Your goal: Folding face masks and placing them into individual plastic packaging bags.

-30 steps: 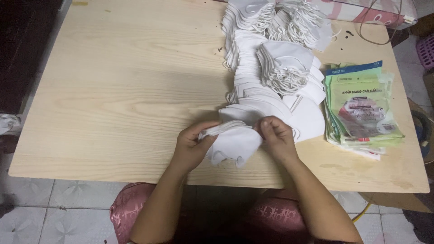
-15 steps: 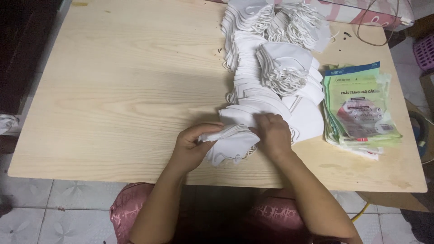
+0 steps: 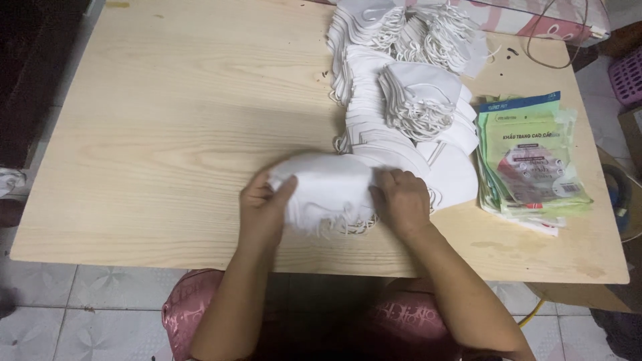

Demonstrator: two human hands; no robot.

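The left hand (image 3: 264, 207) and right hand (image 3: 401, 200) clasp the two ends of a small stack of white masks (image 3: 328, 190) low in the frame's centre on the worktop (image 3: 167, 134), fingers curled over it so its edges and the fingertips are hidden. The bigger mask heap (image 3: 401, 87) at upper right is cut off by the frame's top, beside green packets (image 3: 531, 160). Half a second earlier the hands sat closer together, pinching a thinner bundle.

A pile of green printed packets (image 3: 531, 160) lies on the wooden table (image 3: 167, 134), a purple basket (image 3: 628, 75) beyond

Pale wooden table (image 3: 167, 134) with white masks (image 3: 394, 100), green packets (image 3: 531, 160).
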